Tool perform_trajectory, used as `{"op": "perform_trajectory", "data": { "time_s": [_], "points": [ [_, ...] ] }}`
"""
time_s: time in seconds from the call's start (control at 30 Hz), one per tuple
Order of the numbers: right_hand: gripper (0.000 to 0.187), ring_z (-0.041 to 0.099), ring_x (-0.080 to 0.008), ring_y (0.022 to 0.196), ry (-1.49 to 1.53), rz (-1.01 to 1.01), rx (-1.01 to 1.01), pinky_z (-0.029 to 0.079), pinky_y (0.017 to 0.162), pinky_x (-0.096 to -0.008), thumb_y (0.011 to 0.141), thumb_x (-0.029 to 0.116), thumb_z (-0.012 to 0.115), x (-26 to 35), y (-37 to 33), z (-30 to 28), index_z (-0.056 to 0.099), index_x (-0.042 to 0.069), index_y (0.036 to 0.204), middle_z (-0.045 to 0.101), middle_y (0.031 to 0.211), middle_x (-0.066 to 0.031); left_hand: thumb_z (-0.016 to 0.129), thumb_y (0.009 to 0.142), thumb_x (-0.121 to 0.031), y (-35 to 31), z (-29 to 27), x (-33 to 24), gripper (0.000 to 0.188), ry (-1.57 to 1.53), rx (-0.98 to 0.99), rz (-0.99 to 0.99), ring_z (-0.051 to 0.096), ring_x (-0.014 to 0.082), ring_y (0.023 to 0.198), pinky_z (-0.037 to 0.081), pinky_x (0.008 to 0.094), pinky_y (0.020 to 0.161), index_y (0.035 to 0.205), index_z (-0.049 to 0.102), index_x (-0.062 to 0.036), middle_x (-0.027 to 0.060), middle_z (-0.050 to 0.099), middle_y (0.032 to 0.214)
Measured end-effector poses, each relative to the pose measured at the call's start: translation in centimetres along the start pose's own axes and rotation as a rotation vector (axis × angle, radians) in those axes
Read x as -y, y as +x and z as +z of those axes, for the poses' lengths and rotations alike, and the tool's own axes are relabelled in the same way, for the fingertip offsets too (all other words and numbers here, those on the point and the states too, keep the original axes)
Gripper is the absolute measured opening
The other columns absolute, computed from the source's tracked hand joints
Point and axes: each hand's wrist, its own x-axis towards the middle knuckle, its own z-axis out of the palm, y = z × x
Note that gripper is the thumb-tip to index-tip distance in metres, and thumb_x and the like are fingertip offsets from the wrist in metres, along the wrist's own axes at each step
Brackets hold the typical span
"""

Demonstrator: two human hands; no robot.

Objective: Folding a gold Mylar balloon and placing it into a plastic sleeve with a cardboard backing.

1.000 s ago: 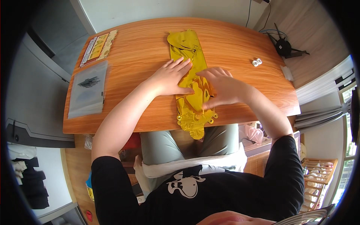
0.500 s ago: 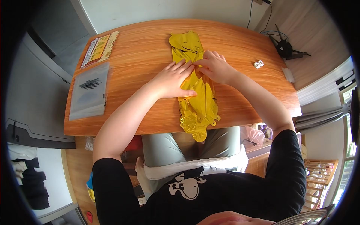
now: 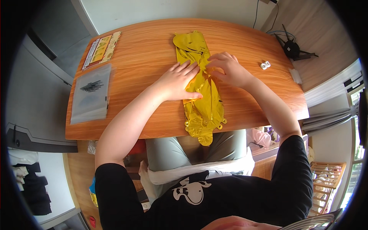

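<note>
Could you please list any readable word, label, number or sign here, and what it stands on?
No text can be read.
Printed sheets: any lettering is too small to read.
Plastic sleeve: dark marks, too blurred to read.
Black shirt: white graphic, no readable words.
Yellow foil: no readable print.

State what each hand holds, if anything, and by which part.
The left hand rests spread on the long, crinkled gold foil sheet, gripping nothing; whether the right hand pinches its middle cannot be told.
</note>
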Motion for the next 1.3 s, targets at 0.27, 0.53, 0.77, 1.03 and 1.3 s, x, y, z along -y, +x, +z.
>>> {"op": "perform_trajectory", "data": {
  "time_s": [0.27,0.53,0.77,1.03,1.3],
  "points": [
    [0.027,0.053,-0.0275,0.130,0.021,-0.067,0.015,0.038,0.111,-0.0466,0.094,0.021,0.073,-0.2,-1.5,0.5,0.073,0.013,0.120,0.067,0.130,-0.0046,0.055,0.090,-0.077,0.3,-0.7,-0.2,0.109,0.006,0.082,-0.019,0.019,0.0356,0.158,0.017,0.0476,0.129,0.163,0.024,-0.0028,0.0188,0.023,0.170],
    [0.029,0.053,-0.0290,0.130,0.021,-0.083,-0.032,0.039,0.111,-0.0456,0.095,0.021,0.072,0.1,-1.8,1.3,0.071,0.011,0.122,0.066,0.130,-0.0070,0.058,0.089,-0.076,0.4,-0.5,-0.1,0.109,0.013,0.054,-0.012,0.019,0.0337,0.158,0.017,0.0467,0.129,0.164,0.023,-0.0051,0.0160,0.023,0.171],
    [0.029,0.061,-0.0310,0.119,0.079,-0.211,-0.115,0.048,0.103,-0.0424,0.089,0.012,0.075,1.2,-2.9,0.7,0.071,0.009,0.117,0.067,0.125,-0.0096,0.060,0.088,-0.074,0.2,-0.8,-0.3,0.107,-0.023,0.046,-0.019,0.020,0.0339,0.158,0.017,0.0459,0.129,0.162,0.028,-0.0042,0.0155,0.026,0.170],
    [0.035,0.065,-0.0330,0.118,0.106,-0.479,0.012,0.053,0.100,-0.0443,0.082,0.002,0.074,3.1,-4.8,0.0,0.074,0.006,0.117,0.069,0.127,-0.0119,0.058,0.090,-0.075,0.2,-1.2,-0.6,0.108,0.038,0.106,-0.029,0.019,0.0334,0.158,0.018,0.0469,0.129,0.164,0.023,-0.0056,0.0140,0.023,0.171],
    [0.039,0.062,-0.0356,0.125,0.101,-0.437,0.062,0.049,0.106,-0.0466,0.088,0.010,0.072,3.9,-7.6,-0.4,0.070,0.005,0.127,0.065,0.135,-0.0148,0.053,0.092,-0.077,0.1,-1.1,-0.6,0.108,0.072,0.157,0.008,0.013,0.0323,0.160,0.016,0.0478,0.129,0.166,0.015,-0.0085,0.0146,0.016,0.173]
  ]
}}
